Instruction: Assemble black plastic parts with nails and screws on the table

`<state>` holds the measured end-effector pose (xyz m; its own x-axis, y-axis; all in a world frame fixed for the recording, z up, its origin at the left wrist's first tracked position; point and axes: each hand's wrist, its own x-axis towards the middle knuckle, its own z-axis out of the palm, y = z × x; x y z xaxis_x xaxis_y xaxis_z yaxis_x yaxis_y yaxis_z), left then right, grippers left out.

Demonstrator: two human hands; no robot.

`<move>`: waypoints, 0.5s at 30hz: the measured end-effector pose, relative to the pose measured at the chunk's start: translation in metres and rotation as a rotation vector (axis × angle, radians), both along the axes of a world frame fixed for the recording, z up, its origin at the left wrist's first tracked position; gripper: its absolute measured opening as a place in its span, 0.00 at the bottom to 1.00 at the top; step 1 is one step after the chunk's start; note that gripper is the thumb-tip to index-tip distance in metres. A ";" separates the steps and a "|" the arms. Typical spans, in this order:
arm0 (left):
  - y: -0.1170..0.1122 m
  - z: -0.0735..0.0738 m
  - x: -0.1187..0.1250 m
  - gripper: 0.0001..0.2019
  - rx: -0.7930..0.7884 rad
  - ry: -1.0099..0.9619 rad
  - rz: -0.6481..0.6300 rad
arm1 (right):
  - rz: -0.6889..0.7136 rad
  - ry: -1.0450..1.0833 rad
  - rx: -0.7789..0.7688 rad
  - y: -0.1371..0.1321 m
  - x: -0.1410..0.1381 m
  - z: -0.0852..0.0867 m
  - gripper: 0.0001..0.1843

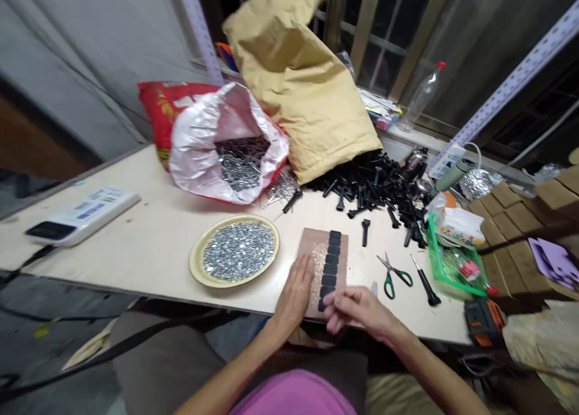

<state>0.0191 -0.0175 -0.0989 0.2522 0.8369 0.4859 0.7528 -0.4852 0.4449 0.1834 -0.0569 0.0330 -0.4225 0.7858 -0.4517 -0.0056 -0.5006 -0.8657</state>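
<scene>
A flat brown board (308, 239) lies at the table's front edge, with a column of black rounded-square pieces (332, 259) on it and small pale specks beside them. My left hand (296, 285) rests flat on the board's left side, its fingers stretched out. Over the board's lower right corner is my right hand (355, 309), fingers curled and thumb pressed in; whatever it may hold is too small to make out. Left of the board stands a yellowish plate (196, 269) full of small shiny metal pieces (239, 250).
Behind are an open red bag (158, 110) of metal pins, a tan sack (312, 95) and a heap of black plastic parts (377, 186). Scissors (389, 276), a screwdriver (425, 279) and a green basket (452, 282) lie right. A white device (85, 216) sits left.
</scene>
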 end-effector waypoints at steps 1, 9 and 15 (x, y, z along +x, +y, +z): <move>0.001 -0.001 0.002 0.33 -0.001 0.009 0.003 | -0.018 -0.162 0.227 0.024 -0.002 0.003 0.21; 0.002 0.007 0.008 0.36 -0.057 -0.036 -0.006 | 0.507 -1.175 1.457 0.204 -0.083 -0.017 0.14; 0.014 0.059 -0.049 0.23 0.113 -0.109 0.183 | 0.722 -1.238 1.631 0.250 -0.113 -0.041 0.12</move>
